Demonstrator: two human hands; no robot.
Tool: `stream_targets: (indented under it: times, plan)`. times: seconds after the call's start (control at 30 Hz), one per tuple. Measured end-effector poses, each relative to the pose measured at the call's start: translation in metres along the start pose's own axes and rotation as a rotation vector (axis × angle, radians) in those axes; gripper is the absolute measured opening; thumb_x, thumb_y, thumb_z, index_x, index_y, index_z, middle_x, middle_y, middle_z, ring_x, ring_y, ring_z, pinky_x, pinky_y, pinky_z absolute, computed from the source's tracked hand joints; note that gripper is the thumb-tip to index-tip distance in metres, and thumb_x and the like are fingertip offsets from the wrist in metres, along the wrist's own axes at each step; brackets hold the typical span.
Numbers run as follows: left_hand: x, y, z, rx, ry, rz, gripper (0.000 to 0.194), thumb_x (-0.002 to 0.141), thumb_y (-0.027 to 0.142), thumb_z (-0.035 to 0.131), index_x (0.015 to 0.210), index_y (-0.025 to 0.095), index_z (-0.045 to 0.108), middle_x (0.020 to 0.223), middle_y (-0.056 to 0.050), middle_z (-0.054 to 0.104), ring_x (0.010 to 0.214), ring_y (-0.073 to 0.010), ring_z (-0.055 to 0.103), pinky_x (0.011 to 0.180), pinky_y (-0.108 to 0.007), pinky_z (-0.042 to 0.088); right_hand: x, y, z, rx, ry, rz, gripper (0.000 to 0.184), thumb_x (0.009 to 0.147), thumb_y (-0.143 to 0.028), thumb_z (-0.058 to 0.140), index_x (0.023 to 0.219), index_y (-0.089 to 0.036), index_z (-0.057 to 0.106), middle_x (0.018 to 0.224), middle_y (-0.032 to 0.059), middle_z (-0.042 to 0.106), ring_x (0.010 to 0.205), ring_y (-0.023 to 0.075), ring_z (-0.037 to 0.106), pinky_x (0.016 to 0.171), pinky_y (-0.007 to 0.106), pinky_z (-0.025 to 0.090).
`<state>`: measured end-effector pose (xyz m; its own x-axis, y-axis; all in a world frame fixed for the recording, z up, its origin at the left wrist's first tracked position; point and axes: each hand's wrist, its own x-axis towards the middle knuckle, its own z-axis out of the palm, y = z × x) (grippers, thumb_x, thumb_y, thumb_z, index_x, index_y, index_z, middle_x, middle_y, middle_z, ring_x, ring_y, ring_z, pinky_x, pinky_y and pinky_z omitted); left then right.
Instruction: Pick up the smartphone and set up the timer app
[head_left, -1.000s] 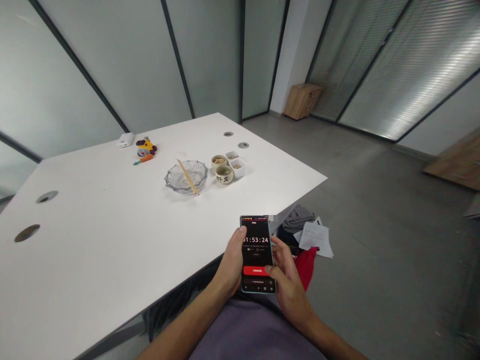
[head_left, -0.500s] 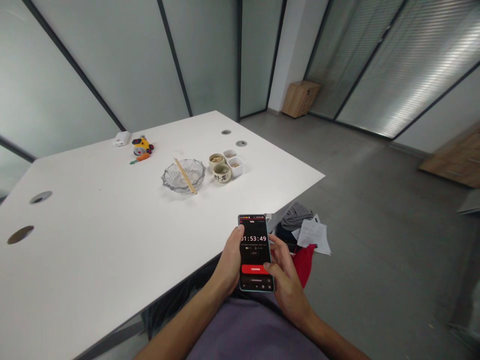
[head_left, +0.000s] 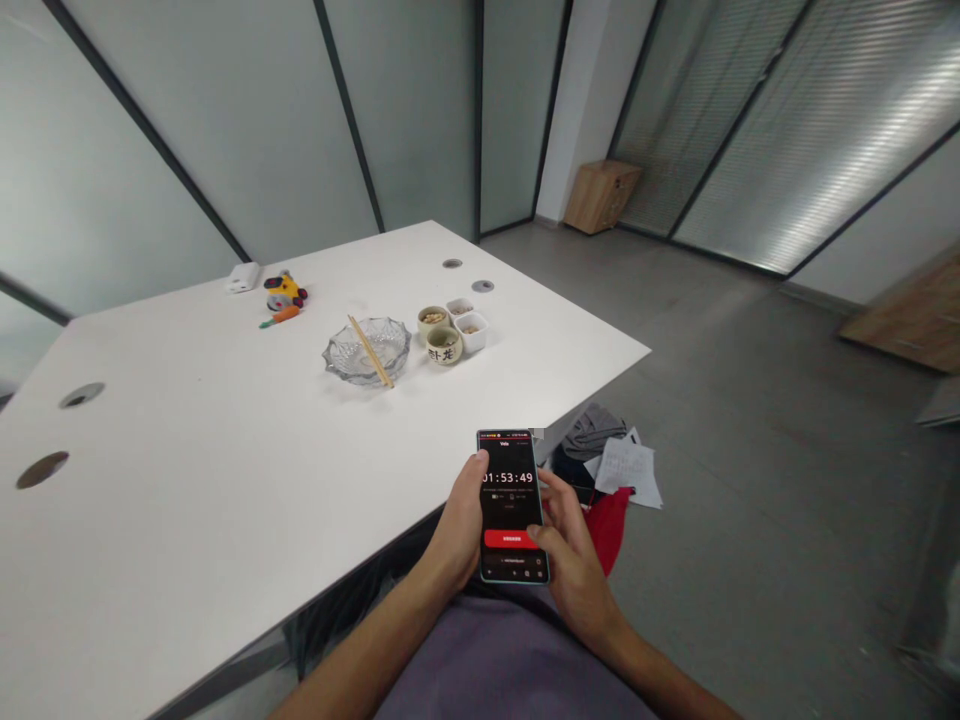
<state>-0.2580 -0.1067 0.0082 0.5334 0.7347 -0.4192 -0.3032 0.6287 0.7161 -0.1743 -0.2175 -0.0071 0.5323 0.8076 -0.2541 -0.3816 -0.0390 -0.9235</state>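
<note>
Showing a timer on its dark screen, a phone (head_left: 512, 506) is held upright just off the near edge of the white table (head_left: 225, 480), gripped by the left hand (head_left: 459, 525) and right hand (head_left: 570, 560), thumb on the red button. Well beyond, a glass bowl (head_left: 367, 352) bearing chopsticks (head_left: 370, 351) is noted beside small cups (head_left: 450, 332).

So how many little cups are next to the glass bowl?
4, clustered right of the glass bowl: two round cups and two square ones.
</note>
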Motion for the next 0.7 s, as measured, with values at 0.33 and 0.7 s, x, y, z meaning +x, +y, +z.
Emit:
stream_targets:
  times: [0.33, 0.7]
  plan:
    - [-0.0018, 0.0016, 0.0012, 0.003, -0.001, 0.013, 0.063, 0.076, 0.073, 0.086, 0.099, 0.015, 0.076, 0.097, -0.008, 0.079, 0.099, -0.0286, 0.073, 0.096, -0.04, 0.056, -0.0009, -0.0008, 0.001, -0.021, 0.005, -0.006, 0.059, 0.086, -0.029, 0.067, 0.144, -0.034, 0.053, 0.137, 0.0051, 0.069, 0.128, 0.0282, 0.066, 0.103, 0.045, 0.057]
    - [-0.0029, 0.0037, 0.0027, 0.002, -0.009, 0.008, 0.064, 0.075, 0.074, 0.085, 0.099, 0.015, 0.077, 0.093, -0.008, 0.08, 0.099, -0.0311, 0.075, 0.094, -0.041, 0.056, -0.0001, -0.002, 0.0019, -0.043, 0.019, -0.011, 0.059, 0.084, -0.03, 0.067, 0.142, -0.033, 0.054, 0.136, 0.0055, 0.07, 0.126, 0.0283, 0.067, 0.104, 0.046, 0.056]
